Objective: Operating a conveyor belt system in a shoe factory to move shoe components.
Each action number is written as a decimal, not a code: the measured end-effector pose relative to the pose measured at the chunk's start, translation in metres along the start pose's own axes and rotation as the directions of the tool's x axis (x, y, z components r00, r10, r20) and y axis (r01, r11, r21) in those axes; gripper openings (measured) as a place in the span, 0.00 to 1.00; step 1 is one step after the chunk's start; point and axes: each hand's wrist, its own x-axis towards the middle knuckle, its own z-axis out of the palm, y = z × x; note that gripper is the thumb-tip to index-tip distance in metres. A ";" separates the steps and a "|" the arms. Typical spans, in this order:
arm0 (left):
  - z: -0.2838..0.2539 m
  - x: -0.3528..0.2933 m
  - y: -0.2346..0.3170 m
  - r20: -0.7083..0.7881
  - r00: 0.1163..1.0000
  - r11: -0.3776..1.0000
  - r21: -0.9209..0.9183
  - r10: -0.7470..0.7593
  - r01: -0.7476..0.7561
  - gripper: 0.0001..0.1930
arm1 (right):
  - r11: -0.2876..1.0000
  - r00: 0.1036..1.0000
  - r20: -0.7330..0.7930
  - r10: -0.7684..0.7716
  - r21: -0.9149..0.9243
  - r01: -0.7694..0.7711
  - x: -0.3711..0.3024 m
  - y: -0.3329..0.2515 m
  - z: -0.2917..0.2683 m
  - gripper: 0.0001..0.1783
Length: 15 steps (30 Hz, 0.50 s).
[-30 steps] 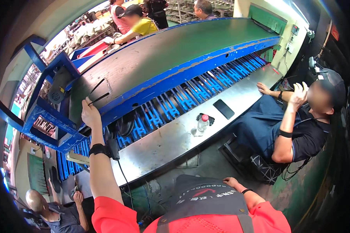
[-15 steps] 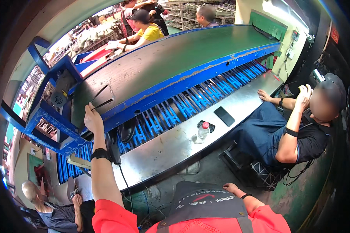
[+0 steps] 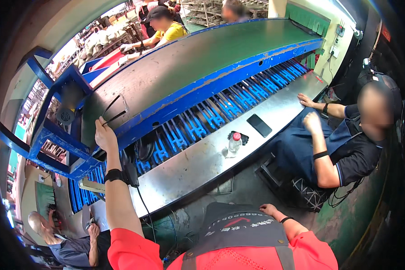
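Observation:
My left hand [image 3: 106,135] reaches out over the near left edge of the long dark green conveyor belt [image 3: 189,67]. Between its thumb and fingers it pinches what looks like a pair of eyeglasses [image 3: 117,115], with thin dark arms and a clear lens at the far end. The glasses hang above the belt. Down at the right edge of my dark apron [image 3: 243,227] rests my right hand [image 3: 269,209], small in view, its fingers loosely stretched and nothing seen in it.
A steel ledge [image 3: 180,180] runs along blue rollers [image 3: 220,112]; a red-capped bottle [image 3: 233,145] and a phone [image 3: 259,125] lie there. One person [image 3: 346,139] sits at right, another [image 3: 72,243] at lower left; others work behind the belt. A blue frame [image 3: 54,130] stands left.
The view has shifted slightly. My left hand still holds the glasses in much the same place. The seated person at right has lowered a raised hand from the face.

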 end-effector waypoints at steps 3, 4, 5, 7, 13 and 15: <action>0.001 -0.001 0.002 -0.011 1.000 1.000 -0.024 0.004 -0.005 0.16 | 1.000 1.000 -0.002 -0.012 0.019 0.012 -0.002 -0.001 -0.001 0.19; 0.001 0.000 0.000 0.003 1.000 1.000 -0.021 -0.007 0.007 0.16 | 0.999 1.000 0.000 -0.025 0.027 0.025 -0.002 -0.002 -0.002 0.18; 0.000 -0.001 -0.002 0.017 1.000 1.000 -0.017 -0.019 0.019 0.16 | 0.999 0.999 0.001 -0.038 0.035 0.038 -0.003 -0.003 -0.001 0.18; 0.000 0.000 -0.001 0.016 1.000 1.000 -0.020 -0.019 0.019 0.16 | 0.999 0.999 -0.016 -0.043 0.024 0.044 -0.001 0.000 0.000 0.18; 0.001 0.000 -0.003 -0.010 1.000 0.999 -0.036 -0.019 0.018 0.16 | 0.998 0.999 0.007 -0.050 0.043 0.049 -0.001 0.004 0.005 0.18; 0.000 0.000 -0.001 -0.007 1.000 0.999 -0.027 -0.029 0.028 0.16 | 0.999 0.999 0.000 -0.034 0.043 0.034 0.000 0.006 0.007 0.18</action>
